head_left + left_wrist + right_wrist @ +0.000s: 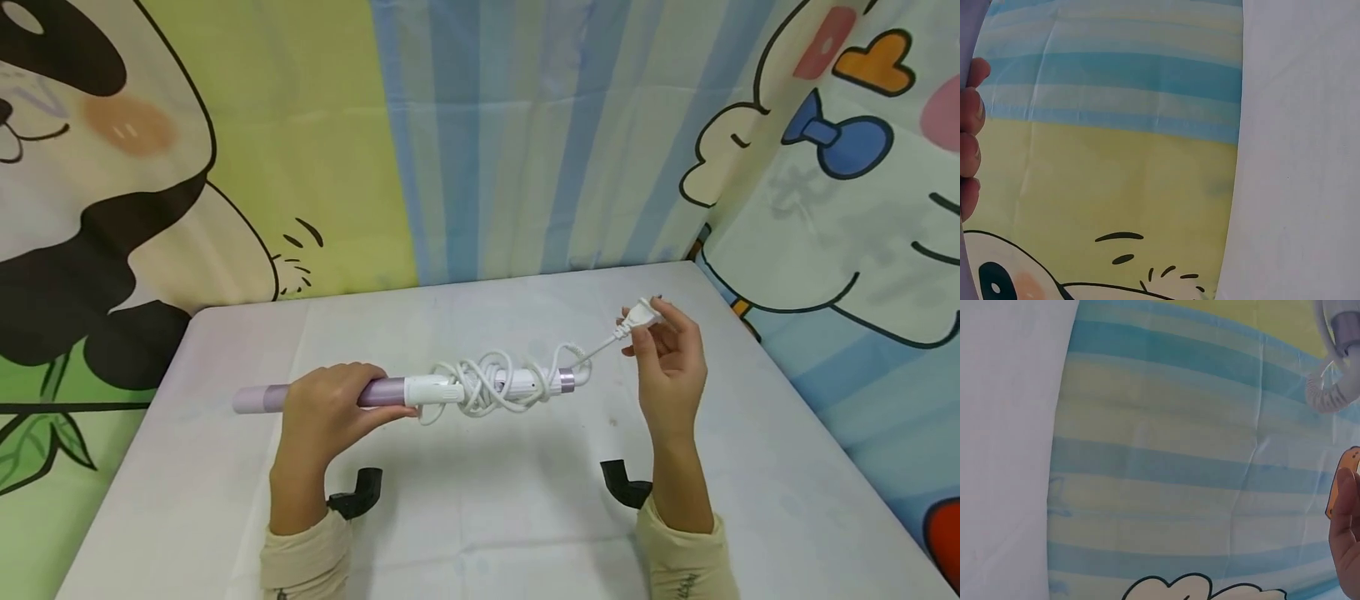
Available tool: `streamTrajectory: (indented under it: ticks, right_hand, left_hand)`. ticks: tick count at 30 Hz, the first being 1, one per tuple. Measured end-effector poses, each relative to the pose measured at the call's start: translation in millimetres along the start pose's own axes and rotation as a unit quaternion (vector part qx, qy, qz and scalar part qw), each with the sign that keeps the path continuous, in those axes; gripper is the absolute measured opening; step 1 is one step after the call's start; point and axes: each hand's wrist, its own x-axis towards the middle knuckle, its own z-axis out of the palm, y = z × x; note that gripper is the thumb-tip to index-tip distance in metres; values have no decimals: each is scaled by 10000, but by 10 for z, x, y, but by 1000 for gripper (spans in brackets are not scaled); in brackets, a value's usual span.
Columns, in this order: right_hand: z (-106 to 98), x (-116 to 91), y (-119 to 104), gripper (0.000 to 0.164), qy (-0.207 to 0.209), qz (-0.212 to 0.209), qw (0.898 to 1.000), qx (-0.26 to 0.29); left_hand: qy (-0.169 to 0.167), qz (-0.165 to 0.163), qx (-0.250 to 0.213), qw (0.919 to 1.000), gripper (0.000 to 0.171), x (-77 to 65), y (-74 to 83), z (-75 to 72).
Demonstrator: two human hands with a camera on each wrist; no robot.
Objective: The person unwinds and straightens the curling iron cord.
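Note:
A curling iron with a lilac barrel and white handle lies level above the white table in the head view. My left hand grips its barrel, the thumb along the underside. A white cord is wound in loose loops around the handle. Between thumb and fingers, my right hand pinches the white plug, and a short length of cord runs taut back to the handle. Curled fingers show at the left wrist view's edge. The ribbed cord sleeve appears in the right wrist view.
Below the hands spreads a white table. A printed cloth with stripes and cartoon animals hangs behind it and along the sides. Black curved mounts sit at both wrists.

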Motion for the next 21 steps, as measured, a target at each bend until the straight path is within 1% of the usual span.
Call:
streamTrajectory:
  ticks: [2, 5, 7, 9, 12, 15, 21]
  right_hand:
    - [57, -14, -4, 32, 45, -568, 9979, -318]
    - [151, -32, 19, 28, 39, -1283, 9872, -949]
    - [209, -44, 48, 27, -97, -1641, 9786, -1239]
    - [256, -57, 71, 27, -236, -1873, 9715, -1435]
    - [290, -77, 89, 25, -428, -2016, 9666, -1520]
    - [291, -95, 87, 25, -585, -2041, 9647, -1559]
    - [284, -116, 83, 27, -1048, -1934, 9630, -1558]
  left_hand:
    - [7, 20, 182, 9998, 68, 7, 6, -7]
    - [67, 4, 377, 9993, 70, 13, 15, -9]
    - [93, -15, 378, 9992, 71, 9, 19, -2]
    - [85, -36, 324, 9994, 71, 8, 24, -1]
    - [39, -70, 237, 9997, 71, 10, 34, -9]
    - [-13, -97, 243, 9997, 72, 19, 38, -24]
    - [48, -139, 262, 9995, 71, 25, 20, -33]
